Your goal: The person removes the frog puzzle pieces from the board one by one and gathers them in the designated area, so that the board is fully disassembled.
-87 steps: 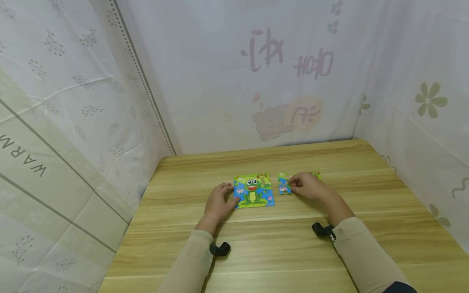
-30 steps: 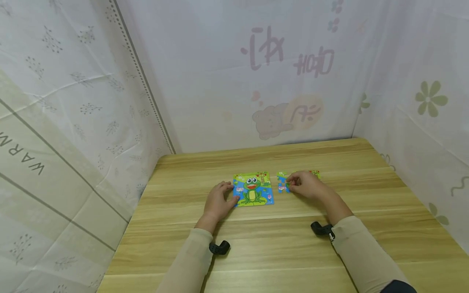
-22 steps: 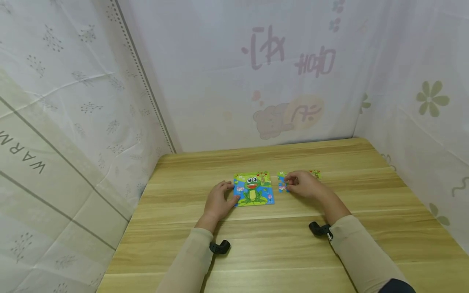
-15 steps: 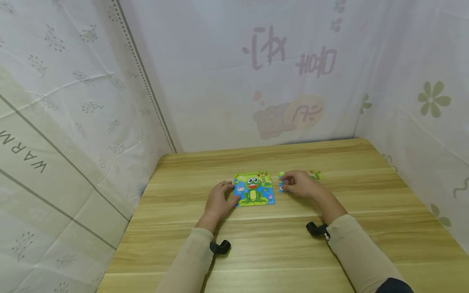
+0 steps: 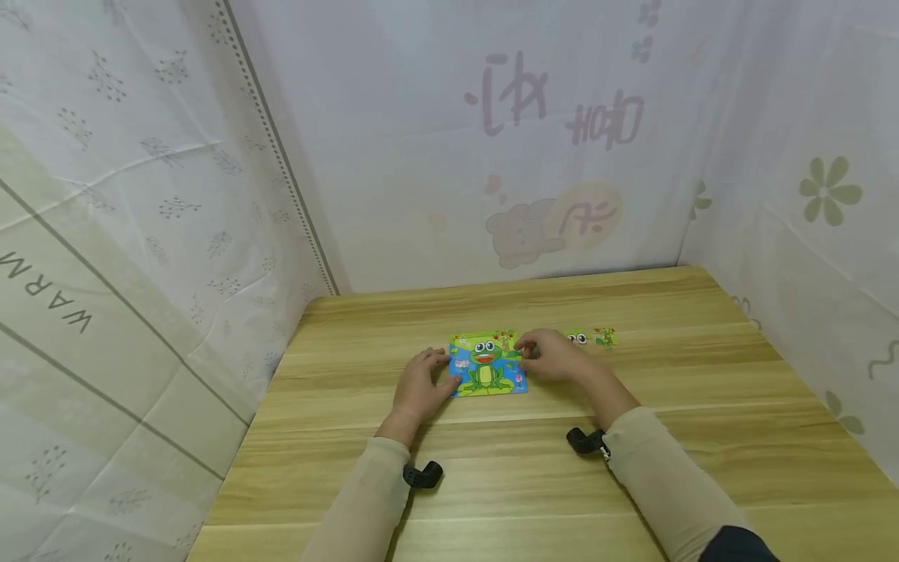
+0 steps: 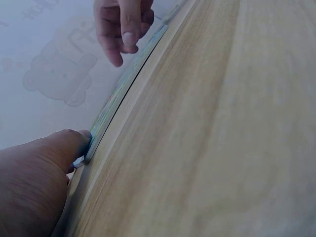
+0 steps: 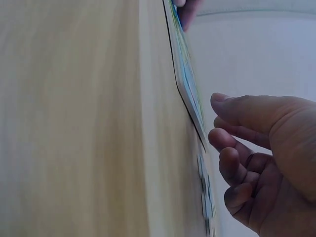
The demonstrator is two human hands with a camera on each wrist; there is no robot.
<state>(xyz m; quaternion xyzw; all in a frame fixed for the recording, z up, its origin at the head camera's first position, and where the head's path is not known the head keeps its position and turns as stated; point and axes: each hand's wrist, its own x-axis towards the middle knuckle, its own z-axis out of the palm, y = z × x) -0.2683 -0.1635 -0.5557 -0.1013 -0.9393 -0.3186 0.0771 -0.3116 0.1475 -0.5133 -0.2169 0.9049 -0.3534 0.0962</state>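
A square frog jigsaw puzzle (image 5: pixel 485 376) lies on the table in the head view. My left hand (image 5: pixel 419 386) rests at its left edge, thumb on the lower left corner and the other fingers along the side. My right hand (image 5: pixel 555 355) hovers at the puzzle's right edge, its thumb and fingers loosely bent. Nothing shows between those fingers in the right wrist view. Behind that hand lie a jigsaw piece with the frog's eyes (image 5: pixel 577 338) and a tree piece with red apples (image 5: pixel 605 338). The hand hides other pieces around them.
The wood-grain table (image 5: pixel 449 468) reaches back to a white patterned curtain (image 5: pixel 393 156), with more curtain along both sides. Black wrist-worn devices (image 5: pixel 424 474) stick out from both sleeves, low over the table.
My right hand has moved left from the loose pieces to the puzzle's right edge, uncovering the frog-eyes piece. My left hand has stayed at the puzzle's left edge.
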